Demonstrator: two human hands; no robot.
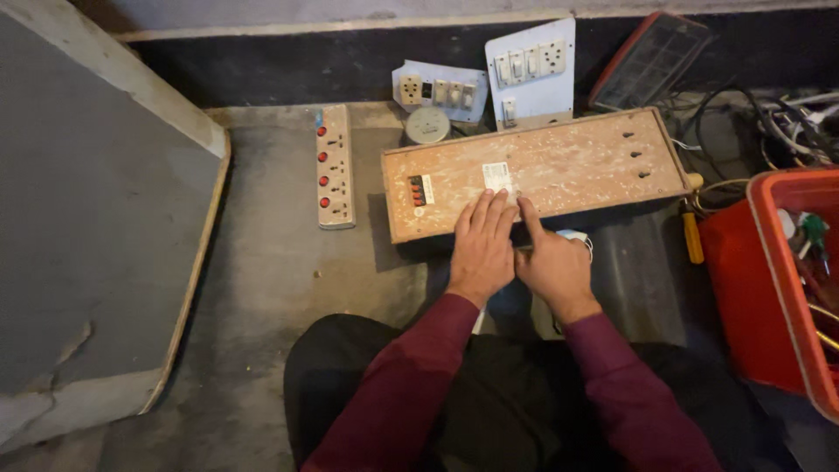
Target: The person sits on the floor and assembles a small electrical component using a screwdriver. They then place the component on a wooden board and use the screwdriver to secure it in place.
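Observation:
A long, worn wooden box [559, 166] lies flat on the floor in front of me, with a small terminal block [420, 190] near its left end and a white label [497, 175] in the middle. My left hand [481, 242] rests flat on the box's near edge, fingers together, just below the label. Beside it, touching it, my right hand [553, 259] has its forefinger stretched onto the box. Neither hand holds anything. Something small and white [577, 236] shows under my right hand.
A beige power strip [334, 166] with red switches lies left of the box. Two white switch plates [441, 87] [531, 70] lean on the back wall. A red crate [786, 280] with tools stands right, beside tangled cables [786, 122]. A grey board [96, 218] fills the left.

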